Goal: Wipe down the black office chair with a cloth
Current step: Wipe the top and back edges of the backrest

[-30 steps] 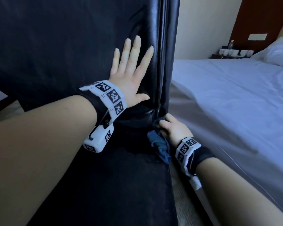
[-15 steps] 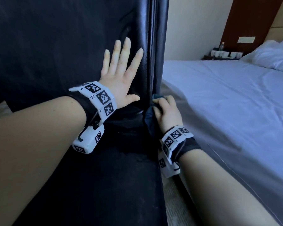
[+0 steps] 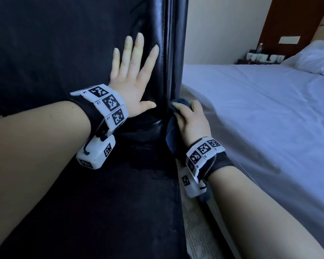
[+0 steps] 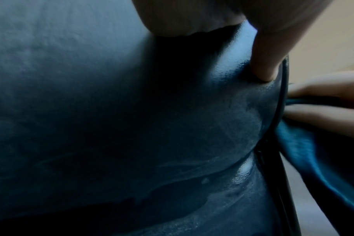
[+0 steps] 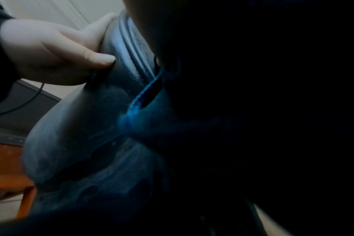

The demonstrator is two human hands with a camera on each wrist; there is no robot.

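The black leather office chair (image 3: 67, 53) fills the left of the head view, backrest upright, seat (image 3: 120, 212) below. My left hand (image 3: 133, 75) lies flat on the backrest with fingers spread and straight; in the left wrist view its thumb (image 4: 263, 68) presses the leather (image 4: 131, 111). My right hand (image 3: 191, 118) grips a dark blue cloth (image 3: 171, 135) against the backrest's right side edge (image 3: 174, 53), low near the seat joint. The cloth (image 4: 305, 156) hangs below the fingers. In the right wrist view the cloth (image 5: 158, 115) sits against the ribbed edge, and the left hand (image 5: 57, 49) shows beyond it.
A bed (image 3: 260, 113) with pale sheets runs close along the chair's right side, leaving a narrow strip of floor (image 3: 196, 230) between them. A pillow (image 3: 318, 57) lies at the far right. Cups and a bottle stand on a nightstand (image 3: 260, 57) by the wall.
My right hand with the cloth has slid up the backrest's side edge from the seat corner. The left hand stays flat on the backrest.
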